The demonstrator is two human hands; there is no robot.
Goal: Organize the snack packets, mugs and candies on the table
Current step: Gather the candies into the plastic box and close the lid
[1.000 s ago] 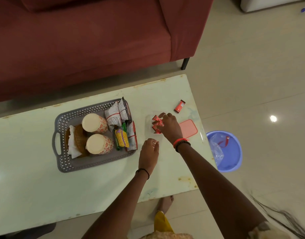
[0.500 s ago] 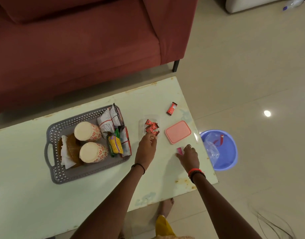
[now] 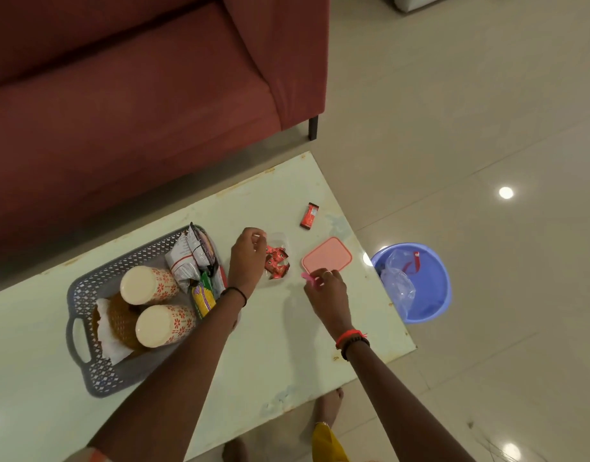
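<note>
A grey perforated tray (image 3: 87, 295) on the pale table holds two floral mugs (image 3: 147, 284) lying bottom-up, several snack packets (image 3: 195, 258) and a brown mat on white paper. A clear container (image 3: 280, 241) right of the tray holds several red candies (image 3: 276, 263). My left hand (image 3: 245, 258) grips the container's left rim. My right hand (image 3: 327, 291) pinches a small pink candy (image 3: 307, 277) just below the pink lid (image 3: 327, 255). One red candy (image 3: 309, 215) lies alone farther back.
A maroon sofa (image 3: 137, 95) runs behind the table (image 3: 270, 355). A blue basin (image 3: 430, 295) with a plastic bag and a red scrap stands on the tiled floor off the table's right edge. My bare foot shows under the front edge.
My right hand left the red candies, went to the table's front right, took the pink candy and has come back toward the container. My left hand slid up to the container's rim.
</note>
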